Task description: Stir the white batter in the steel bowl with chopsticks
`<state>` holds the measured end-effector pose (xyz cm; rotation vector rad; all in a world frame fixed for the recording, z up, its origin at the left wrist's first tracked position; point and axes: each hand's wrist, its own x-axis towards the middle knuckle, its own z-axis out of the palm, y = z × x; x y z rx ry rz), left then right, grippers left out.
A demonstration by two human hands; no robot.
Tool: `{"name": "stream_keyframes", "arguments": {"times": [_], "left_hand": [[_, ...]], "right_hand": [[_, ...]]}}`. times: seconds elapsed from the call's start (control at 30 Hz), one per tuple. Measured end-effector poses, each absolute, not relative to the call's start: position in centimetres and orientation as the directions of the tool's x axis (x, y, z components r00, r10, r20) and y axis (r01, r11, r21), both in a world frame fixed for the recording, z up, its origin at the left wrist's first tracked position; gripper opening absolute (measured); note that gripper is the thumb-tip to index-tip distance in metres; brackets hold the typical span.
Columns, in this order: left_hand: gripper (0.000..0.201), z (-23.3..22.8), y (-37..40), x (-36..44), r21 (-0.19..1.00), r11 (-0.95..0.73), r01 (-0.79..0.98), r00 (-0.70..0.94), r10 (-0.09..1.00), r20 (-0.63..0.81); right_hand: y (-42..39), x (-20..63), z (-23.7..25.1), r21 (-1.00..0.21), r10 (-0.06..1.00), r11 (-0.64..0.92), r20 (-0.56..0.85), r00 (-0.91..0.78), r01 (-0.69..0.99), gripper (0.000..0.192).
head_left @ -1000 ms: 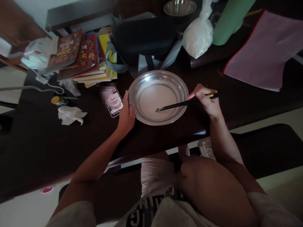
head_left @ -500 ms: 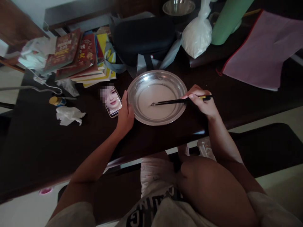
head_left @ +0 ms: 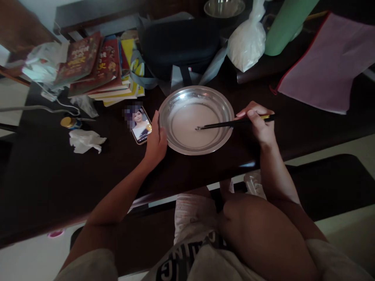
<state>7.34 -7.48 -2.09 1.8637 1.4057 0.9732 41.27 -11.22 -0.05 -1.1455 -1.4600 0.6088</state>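
A wide metal bowl stands on the dark table, with a pale, milky mixture in its bottom. My left hand grips the bowl's left rim, fingers along the outside; part of the grip is hidden. In my right hand, at the right of the bowl, is a pair of black chopsticks with yellow marks near the top. Their tips reach into the mixture near the bowl's middle. Beside my left hand lies a phone with its screen lit.
Behind the bowl sits a black case among grey straps. A knotted bag of white powder, a green bottle and a pink cloth bag are at the right. Stacked books, a small jar and crumpled tissue lie left.
My right hand has moved right, drawing the chopstick tips from left of the bowl's middle toward its centre. My left hand stays at the rim. The phone screen shows a different picture.
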Motion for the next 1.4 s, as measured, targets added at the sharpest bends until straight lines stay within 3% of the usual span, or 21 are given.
{"name": "stream_keyframes", "arguments": {"times": [0.1, 0.2, 0.37, 0.57, 0.73, 0.9, 1.07, 1.17, 1.27, 1.4], "left_hand": [[0.065, -2.07, -7.48, 7.41, 0.810, -0.245, 0.532, 0.157, 0.969, 0.191], [0.063, -2.12, -7.48, 7.43, 0.816, -0.247, 0.522, 0.148, 0.969, 0.198], [0.060, -2.25, -7.48, 7.40, 0.827, -0.266, 0.495, 0.155, 0.964, 0.217], [0.059, -2.12, -7.51, 7.35, 0.832, -0.239, 0.501, 0.154, 0.970, 0.186], [0.062, -2.09, -7.49, 7.38, 0.817, -0.247, 0.520, 0.163, 0.968, 0.189], [0.060, -2.21, -7.45, 7.37, 0.823, -0.240, 0.515, 0.149, 0.970, 0.190], [0.060, -2.25, -7.45, 7.40, 0.821, -0.257, 0.510, 0.153, 0.966, 0.207], [0.063, -2.32, -7.41, 7.38, 0.820, -0.261, 0.509, 0.156, 0.965, 0.211], [0.062, -2.41, -7.39, 7.32, 0.830, -0.263, 0.493, 0.158, 0.964, 0.212], [0.063, -2.35, -7.44, 7.33, 0.829, -0.267, 0.492, 0.169, 0.963, 0.209]], "right_hand": [[-11.27, 41.13, 0.00, -0.887, 0.915, 0.389, 0.404, 0.010, 0.251, 0.024], [-11.16, 40.94, 0.03, -0.859, 0.912, 0.404, 0.407, -0.060, 0.315, 0.023], [-11.12, 41.14, -0.14, -0.865, 0.879, 0.415, 0.461, 0.119, 0.284, 0.021], [-11.06, 41.04, -0.18, -0.864, 0.920, 0.373, 0.390, -0.017, 0.337, 0.028], [-11.09, 41.17, -0.24, -0.867, 0.885, 0.390, 0.446, 0.134, 0.312, 0.028], [-11.19, 41.00, 0.01, -0.872, 0.924, 0.373, 0.381, -0.038, 0.317, 0.027], [-11.21, 41.10, 0.07, -0.854, 0.890, 0.393, 0.446, 0.092, 0.342, 0.028], [-11.21, 41.12, -0.01, -0.879, 0.906, 0.393, 0.420, 0.050, 0.270, 0.025], [-11.15, 41.09, -0.05, -0.860, 0.918, 0.383, 0.394, -0.037, 0.338, 0.026], [-11.25, 41.25, -0.08, -0.845, 0.895, 0.387, 0.440, 0.069, 0.368, 0.028]]}}
